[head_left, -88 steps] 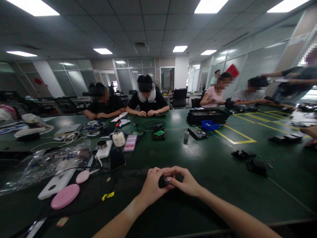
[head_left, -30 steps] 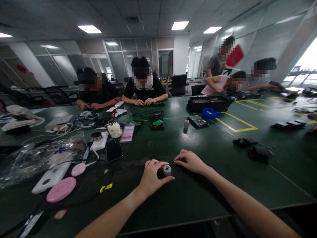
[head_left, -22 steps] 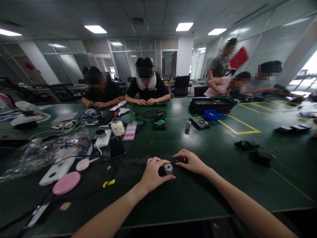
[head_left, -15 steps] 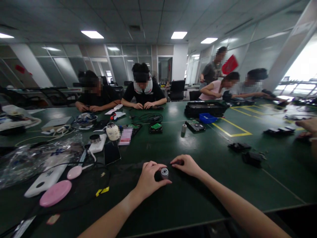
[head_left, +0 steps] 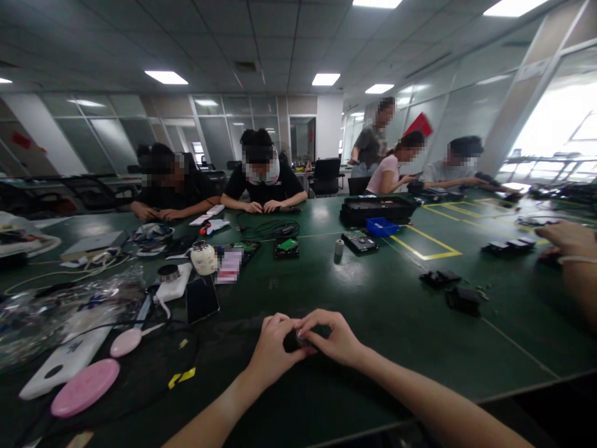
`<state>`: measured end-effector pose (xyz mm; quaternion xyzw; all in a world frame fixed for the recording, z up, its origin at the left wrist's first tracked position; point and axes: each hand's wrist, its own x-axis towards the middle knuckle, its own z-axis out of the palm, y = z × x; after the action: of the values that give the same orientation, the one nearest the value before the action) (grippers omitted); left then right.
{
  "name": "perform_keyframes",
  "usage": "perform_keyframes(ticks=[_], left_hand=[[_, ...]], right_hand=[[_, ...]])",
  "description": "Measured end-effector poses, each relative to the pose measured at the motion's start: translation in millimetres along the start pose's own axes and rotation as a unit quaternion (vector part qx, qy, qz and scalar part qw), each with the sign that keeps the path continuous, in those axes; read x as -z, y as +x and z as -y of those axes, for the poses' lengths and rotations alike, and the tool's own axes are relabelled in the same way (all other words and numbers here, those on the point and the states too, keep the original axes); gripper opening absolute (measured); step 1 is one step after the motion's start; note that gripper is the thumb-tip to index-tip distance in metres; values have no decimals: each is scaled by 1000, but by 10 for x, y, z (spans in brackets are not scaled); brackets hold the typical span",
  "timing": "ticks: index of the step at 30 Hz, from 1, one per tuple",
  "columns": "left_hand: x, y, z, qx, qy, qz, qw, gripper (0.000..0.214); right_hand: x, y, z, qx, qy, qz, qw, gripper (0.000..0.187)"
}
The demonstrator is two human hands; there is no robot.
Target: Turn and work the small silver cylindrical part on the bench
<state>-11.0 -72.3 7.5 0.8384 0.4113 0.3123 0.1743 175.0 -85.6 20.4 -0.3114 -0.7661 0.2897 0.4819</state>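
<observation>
My left hand and my right hand meet on the green table, to the right of the black phone and nearer to me than it. Both hands are curled, and their fingertips pinch the same small dark round part from either side. My fingers cover most of the part, so I cannot tell whether it rests on the table or sits just above it. Left of the phone and closer to my edge lie a scrap of yellow tape and, farther left, a pink disc. Well to the right of the phone, past my hands, sit some black pieces. A co-worker's hand shows beyond them at the far right.
</observation>
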Motion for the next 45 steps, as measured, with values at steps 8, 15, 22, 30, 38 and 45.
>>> perform_keyframes(ticks=[8, 15, 22, 30, 38, 45], left_hand=[[0, -10, -12, -9, -4, 4, 1000, 36], [-15, -8, -1, -13, -5, 0, 1000, 34], [-19, -37, 34, -19, -8, -6, 1000, 37], [-7, -65, 72, -2, -5, -10, 1000, 47], [21, -58, 51, -5, 3, -11, 1000, 44], [32, -55, 36, -8, 1, -10, 1000, 45]], right_hand=[[30, -12, 9, 16, -36, -1, 999, 12], [24, -21, -39, 41, -57, -11, 997, 13], [1, -17, -42, 27, -75, -21, 997, 7], [66, -20, 66, 25, -47, 0, 999, 21], [46, -36, 28, 38, -68, 17, 997, 23], [65, -30, 15, 18, -81, -18, 996, 21]])
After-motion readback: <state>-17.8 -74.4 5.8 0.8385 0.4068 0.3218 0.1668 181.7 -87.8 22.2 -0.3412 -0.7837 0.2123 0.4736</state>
